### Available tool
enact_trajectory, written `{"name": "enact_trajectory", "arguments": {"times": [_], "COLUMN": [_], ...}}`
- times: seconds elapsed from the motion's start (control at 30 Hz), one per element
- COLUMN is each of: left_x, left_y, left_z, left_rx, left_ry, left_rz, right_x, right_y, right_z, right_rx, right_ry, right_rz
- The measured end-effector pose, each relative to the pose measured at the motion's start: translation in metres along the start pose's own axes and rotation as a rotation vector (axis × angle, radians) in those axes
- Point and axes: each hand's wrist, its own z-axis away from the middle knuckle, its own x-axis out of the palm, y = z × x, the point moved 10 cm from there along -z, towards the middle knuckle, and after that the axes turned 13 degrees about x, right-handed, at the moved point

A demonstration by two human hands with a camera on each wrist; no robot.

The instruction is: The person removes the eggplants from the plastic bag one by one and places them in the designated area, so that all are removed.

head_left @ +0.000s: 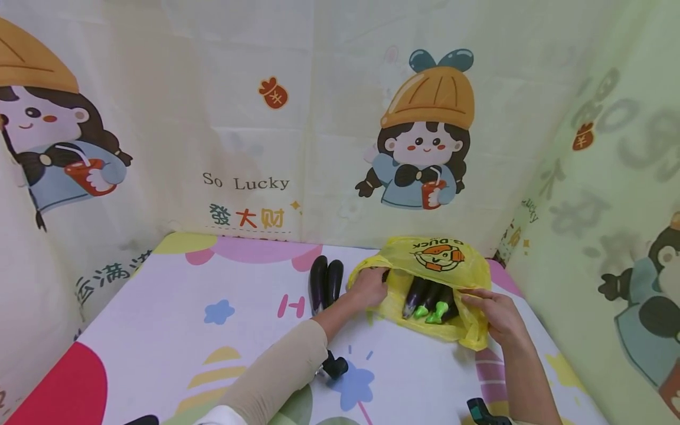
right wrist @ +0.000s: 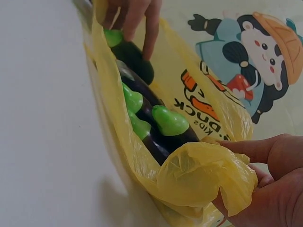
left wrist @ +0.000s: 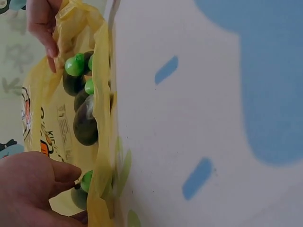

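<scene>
A yellow plastic bag (head_left: 473,268) with a printed duck lies on its side, its mouth facing me. Several dark purple eggplants (head_left: 417,294), some showing bright green caps, lie inside it. My left hand (head_left: 370,287) reaches into the left side of the mouth. In the right wrist view its fingers grip a green-capped eggplant (right wrist: 135,62) beside the others. At the right side of the mouth, my right hand (head_left: 499,314) pinches the bag's edge between thumb and fingers, with bunched plastic (right wrist: 206,177) over the thumb.
Two more eggplants (head_left: 318,283) lie side by side on the table, left of the bag. The printed tablecloth (head_left: 244,295) runs up to cloth walls (head_left: 329,147) with cartoon figures at the back and sides. The bag lies close to the back wall.
</scene>
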Motion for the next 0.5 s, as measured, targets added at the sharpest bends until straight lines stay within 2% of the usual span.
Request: {"name": "enact_trajectory", "arguments": {"times": [0.37, 0.5], "left_x": [-0.0010, -0.0035], "left_y": [-0.0006, 0.0013], "left_z": [-0.0017, -0.0022], "left_rx": [0.012, 0.018], "left_ry": [0.009, 0.020], "left_rz": [-0.035, -0.015], "right_x": [0.0011, 0.0004], "right_y": [0.0002, 0.0011], "right_z": [0.0014, 0.0015], "right_rx": [0.003, 0.008], "right_ry": [0.005, 0.006], "right_rz": [0.004, 0.001]}}
